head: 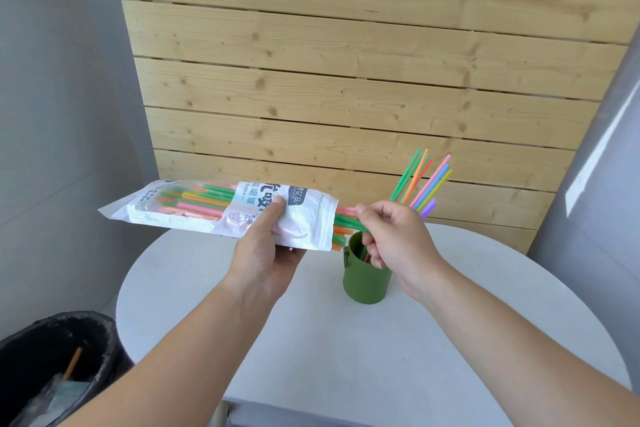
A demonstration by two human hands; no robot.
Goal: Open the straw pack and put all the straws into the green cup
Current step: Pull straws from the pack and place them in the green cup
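My left hand (266, 250) holds the white plastic straw pack (207, 211) level above the table, its torn end pointing right. Coloured straw ends (341, 222) stick out of that opening. My right hand (394, 239) pinches a green straw at the pack's mouth, directly over the green cup (363, 282). The cup stands upright on the white round table (311, 340). Several straws (420, 180) lean out of it up and to the right, behind my right hand.
A black bin (52, 364) with a liner stands at the lower left, beside the table. A wooden plank wall (346, 80) rises behind the table. Grey walls flank both sides.
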